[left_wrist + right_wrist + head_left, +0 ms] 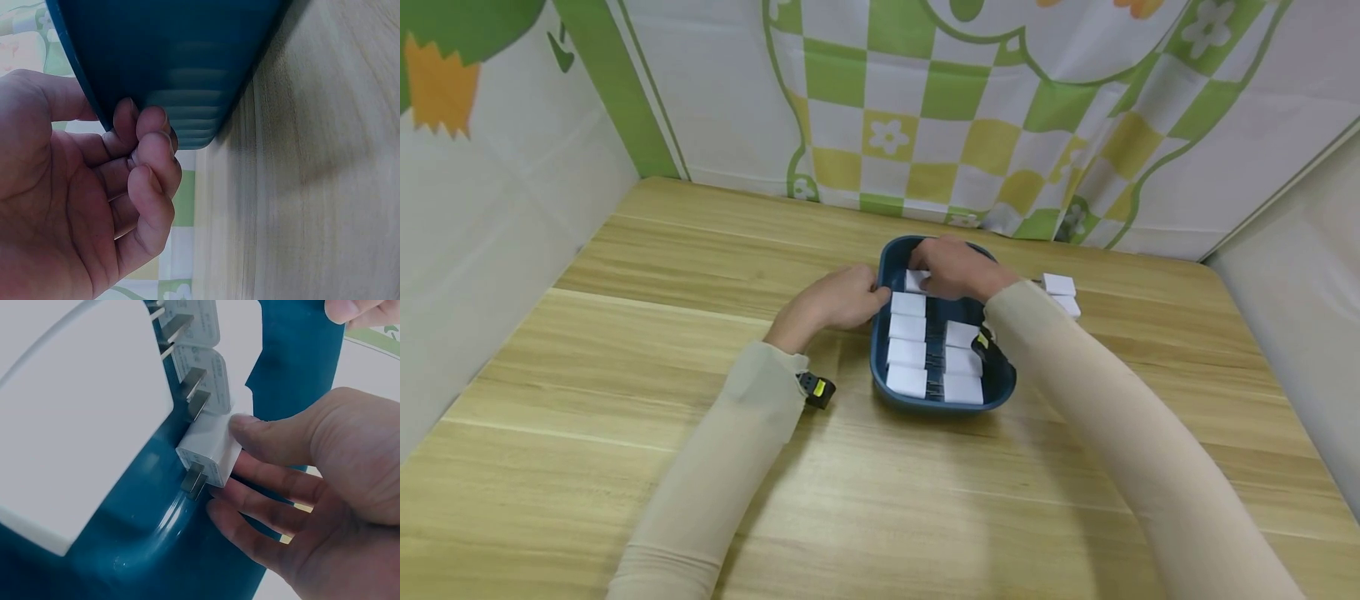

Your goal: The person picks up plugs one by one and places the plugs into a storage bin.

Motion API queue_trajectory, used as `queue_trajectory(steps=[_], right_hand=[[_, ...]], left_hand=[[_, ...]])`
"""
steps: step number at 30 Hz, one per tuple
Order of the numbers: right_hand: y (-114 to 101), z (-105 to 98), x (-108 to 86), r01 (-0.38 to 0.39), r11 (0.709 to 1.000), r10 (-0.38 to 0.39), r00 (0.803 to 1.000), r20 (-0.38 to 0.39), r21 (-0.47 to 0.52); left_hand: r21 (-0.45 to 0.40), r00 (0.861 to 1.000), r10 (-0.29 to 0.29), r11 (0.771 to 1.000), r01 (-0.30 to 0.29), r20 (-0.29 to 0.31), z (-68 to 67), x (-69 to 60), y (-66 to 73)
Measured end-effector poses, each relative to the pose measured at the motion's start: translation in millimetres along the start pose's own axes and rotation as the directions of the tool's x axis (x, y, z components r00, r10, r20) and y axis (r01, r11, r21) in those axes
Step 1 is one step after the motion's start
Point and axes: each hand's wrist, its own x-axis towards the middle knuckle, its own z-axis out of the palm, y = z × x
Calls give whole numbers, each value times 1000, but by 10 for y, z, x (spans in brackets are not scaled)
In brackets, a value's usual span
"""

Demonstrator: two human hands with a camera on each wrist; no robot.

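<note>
A dark blue plastic tub (891, 257) stands on the table, holding white plug chargers in two columns. My left hand (846, 298) is at its left side; in the left wrist view, the thumb and curled fingers pinch the rim of the tub wall (181, 37). Inside the far end, my right hand (961, 267) grips a white charger (215, 434) between thumb and fingers. Its two flat metal prongs (194, 480) point away from the palm. This charger continues the left column, beside another charger (908, 303). The right column has three chargers (962, 361), nearer me.
Right of the tub, partly behind my right forearm, white chargers (1058, 285) lie on the wooden table (820, 500). A patterned green and white curtain (895, 100) hangs along the back edge. Black wrist cameras (817, 390) are strapped to both wrists.
</note>
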Motion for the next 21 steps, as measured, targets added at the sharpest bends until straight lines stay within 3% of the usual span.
queue_trajectory(steps=[10,21], right_hand=[[-70,-2,24,21,999,-21,1000,3,33],[-109,23,54,-8,999,8,1000,21,40]], left_hand=[[-18,1000,4,1000,-4,8,8,6,-11],[-17,1000,-12,1000,13,11,0,-5,-2]])
